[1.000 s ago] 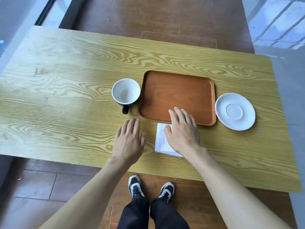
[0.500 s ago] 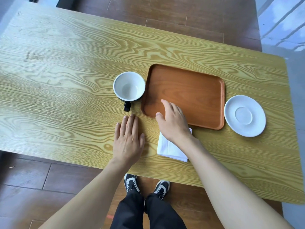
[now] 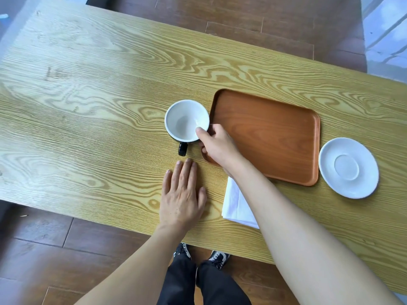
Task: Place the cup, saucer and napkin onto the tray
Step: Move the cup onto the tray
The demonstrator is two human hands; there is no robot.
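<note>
Left hand (image 3: 181, 195) lying flat, fingers spread, on desk (image 3: 88, 119) near front edge. Cup (image 3: 186, 123) standing mid-desk, right hand (image 3: 217, 144) pinching its rim, thumb inside. Tray (image 3: 271, 133) touching cup's right. Napkin (image 3: 236, 205) lying under right forearm. Saucer (image 3: 348, 167) sitting toward right edge.

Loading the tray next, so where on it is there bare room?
The tray is bare from its far rim to the saucer side. Only its near-left corner is crowded, under the right hand pinching the cup.
</note>
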